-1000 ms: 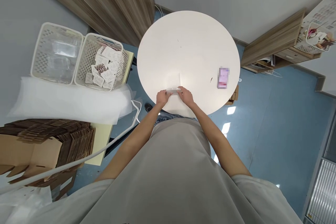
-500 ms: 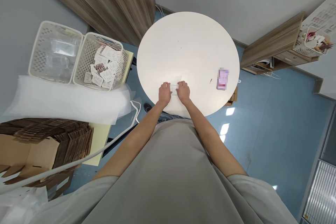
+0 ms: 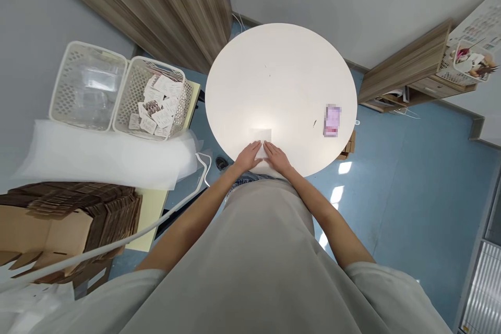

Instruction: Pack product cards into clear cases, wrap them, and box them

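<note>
A small, pale, thin square sheet lies on the round white table near its front edge. My left hand rests on the sheet's near left part, its fingers stretched out and pointing inward. From the other side, my right hand lies on the near right part with fingers straight. The fingertips of both hands nearly meet over the middle. Part of the sheet is hidden beneath them, and I cannot tell whether anything lies under or inside it.
A blurred pink and purple packet lies at the table's right. Left stand a basket of printed cards, a basket of clear plastic packs, a stack of white sheets and folded brown cardboard boxes. A white cable crosses there.
Both hands have moved nearer to my body and closer together. Earlier they gripped a small translucent piece by its sides; now the fingers lie flat and more of the pale sheet shows beyond them.
</note>
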Demonstrator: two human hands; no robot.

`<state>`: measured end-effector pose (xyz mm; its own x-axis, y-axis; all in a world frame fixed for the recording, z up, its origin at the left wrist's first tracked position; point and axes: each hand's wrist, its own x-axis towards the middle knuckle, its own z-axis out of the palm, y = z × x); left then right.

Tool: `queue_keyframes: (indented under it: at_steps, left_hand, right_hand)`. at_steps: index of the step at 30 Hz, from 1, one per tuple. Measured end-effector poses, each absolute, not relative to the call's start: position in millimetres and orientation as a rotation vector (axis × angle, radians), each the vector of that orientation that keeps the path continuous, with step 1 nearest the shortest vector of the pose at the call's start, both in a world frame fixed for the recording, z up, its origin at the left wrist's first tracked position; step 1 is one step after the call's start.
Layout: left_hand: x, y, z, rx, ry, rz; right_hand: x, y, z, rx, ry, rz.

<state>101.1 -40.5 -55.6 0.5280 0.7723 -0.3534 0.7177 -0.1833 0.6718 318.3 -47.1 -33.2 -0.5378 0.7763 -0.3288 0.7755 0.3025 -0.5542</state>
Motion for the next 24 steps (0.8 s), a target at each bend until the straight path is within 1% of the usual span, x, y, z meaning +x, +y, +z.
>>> queue_keyframes:
  at_steps: [3, 7, 13, 18, 21, 24]
  left_hand:
    - [100.9, -64.5, -54.7, 1.851, 1.223, 0.107]
    - [100.1, -56.6, -48.4, 1.739, 1.285, 0.098]
    - [92.9, -12.6, -31.9, 1.488, 1.513, 0.137]
    - [107.0, 9.1, -26.1, 1.38, 1.811, 0.043]
    - [119.0, 16.2, -27.1, 1.329, 1.891, 0.015]
    - [124.0, 17.6, -30.5, 1.291, 1.934, 0.016]
  right_hand:
    - [325.4, -61.9, -33.1, -1.442, -2.533, 1.126]
    - [330.6, -53.3, -28.1, -1.418, -2.484, 1.211]
    - [319.4, -20.4, -12.4, -1.726, -2.38, 1.225]
    - [300.6, 21.1, -7.1, -1.972, -2.305, 1.143]
    - [294.2, 41.5, -8.4, -2.026, -2.275, 1.146]
    - [290.8, 53.3, -10.4, -1.966, -2.283, 1.142]
